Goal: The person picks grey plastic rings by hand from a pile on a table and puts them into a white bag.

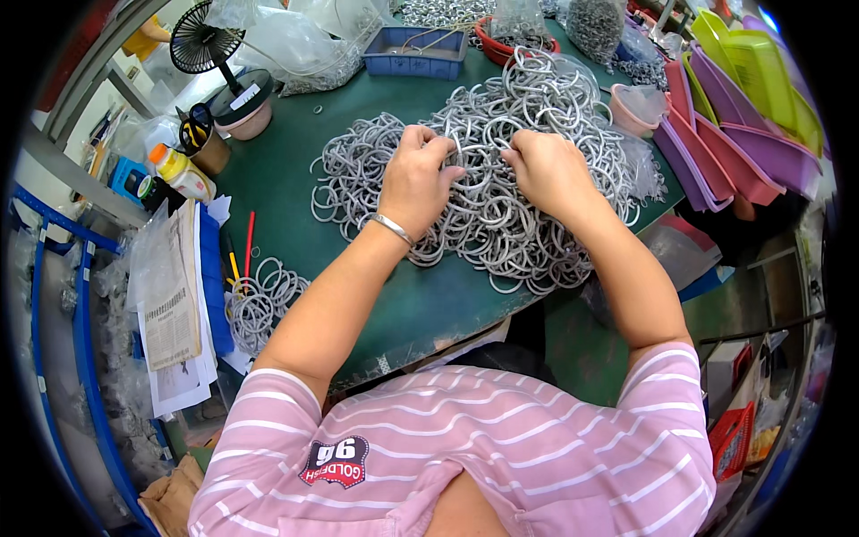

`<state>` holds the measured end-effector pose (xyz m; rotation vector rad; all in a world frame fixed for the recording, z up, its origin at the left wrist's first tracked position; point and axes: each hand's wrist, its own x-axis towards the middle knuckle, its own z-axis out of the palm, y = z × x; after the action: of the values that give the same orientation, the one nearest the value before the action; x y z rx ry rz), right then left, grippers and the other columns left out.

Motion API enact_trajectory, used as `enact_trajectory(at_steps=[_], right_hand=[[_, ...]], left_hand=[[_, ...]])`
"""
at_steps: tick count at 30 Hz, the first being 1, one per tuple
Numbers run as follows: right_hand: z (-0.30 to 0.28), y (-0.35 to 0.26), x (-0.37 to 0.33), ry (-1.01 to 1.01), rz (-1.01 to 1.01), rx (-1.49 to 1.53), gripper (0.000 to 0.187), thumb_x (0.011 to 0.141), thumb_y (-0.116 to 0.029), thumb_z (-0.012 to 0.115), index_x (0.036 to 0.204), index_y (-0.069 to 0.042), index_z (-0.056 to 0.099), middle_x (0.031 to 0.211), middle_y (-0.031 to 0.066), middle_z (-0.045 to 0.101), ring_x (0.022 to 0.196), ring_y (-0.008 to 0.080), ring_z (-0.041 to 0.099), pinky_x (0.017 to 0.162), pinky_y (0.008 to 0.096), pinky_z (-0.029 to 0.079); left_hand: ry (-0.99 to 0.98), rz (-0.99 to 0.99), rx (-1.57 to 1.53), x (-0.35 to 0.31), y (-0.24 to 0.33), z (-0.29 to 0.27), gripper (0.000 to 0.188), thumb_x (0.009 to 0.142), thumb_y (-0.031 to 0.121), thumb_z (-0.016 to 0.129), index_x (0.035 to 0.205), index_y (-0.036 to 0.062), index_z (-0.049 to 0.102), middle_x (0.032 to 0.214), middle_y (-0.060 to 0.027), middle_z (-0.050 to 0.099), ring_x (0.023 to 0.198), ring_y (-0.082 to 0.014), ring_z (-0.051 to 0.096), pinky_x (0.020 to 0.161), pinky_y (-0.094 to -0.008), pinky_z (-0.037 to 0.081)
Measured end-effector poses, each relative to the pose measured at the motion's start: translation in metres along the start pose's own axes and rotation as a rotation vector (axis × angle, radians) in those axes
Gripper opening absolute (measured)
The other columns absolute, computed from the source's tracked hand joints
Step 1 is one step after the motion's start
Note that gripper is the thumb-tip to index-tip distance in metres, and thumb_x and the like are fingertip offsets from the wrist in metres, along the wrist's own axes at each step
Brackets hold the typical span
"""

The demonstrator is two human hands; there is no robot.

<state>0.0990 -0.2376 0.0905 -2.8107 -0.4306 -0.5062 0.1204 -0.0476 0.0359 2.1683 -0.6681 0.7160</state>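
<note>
A large heap of grey metal rings [501, 210] spreads over the green table. On its left part is my left hand [417, 183], with a metal band on the wrist. Its fingers are curled and its thumb points right, closed around a ring at the fingertips. Across a short gap of rings, my right hand [548, 174] pinches a ring between thumb and forefinger. The fingertips of both hands partly hide what they grip, and the other rings lie tangled beneath them.
A smaller cluster of rings [267, 300] lies by the table's left edge, near a red stick [250, 237]. Behind are a blue tray [413, 54], a red basin [501, 45] and a small black fan [204, 38]. Plastic bins [716, 157] are stacked at right.
</note>
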Motion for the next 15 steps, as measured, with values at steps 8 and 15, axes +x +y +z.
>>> enact_trajectory(at_steps=[8,15], right_hand=[[0.028,-0.03,0.008,-0.002,0.042,-0.076,0.016,0.076,-0.014,0.062,0.084,0.001,0.06,0.084,0.0191,0.065,0.077,0.0334,0.066,0.066,0.0409,0.054],[0.031,-0.033,-0.015,0.253,0.332,0.146,0.022,0.084,-0.013,0.056,0.102,0.0,0.053,0.086,0.0207,0.063,0.076,0.0389,0.063,0.067,0.0456,0.05]], left_hand=[[-0.077,-0.028,-0.05,0.01,-0.006,0.006,0.029,0.065,0.011,0.078,0.089,0.0013,0.064,0.093,-0.0086,0.051,0.068,-0.0173,0.052,0.063,-0.0282,0.046],[-0.001,-0.191,-0.063,0.01,-0.003,0.012,0.022,0.069,0.013,0.069,0.082,-0.0014,0.059,0.098,-0.0149,0.052,0.084,-0.0316,0.057,0.074,-0.0372,0.048]])
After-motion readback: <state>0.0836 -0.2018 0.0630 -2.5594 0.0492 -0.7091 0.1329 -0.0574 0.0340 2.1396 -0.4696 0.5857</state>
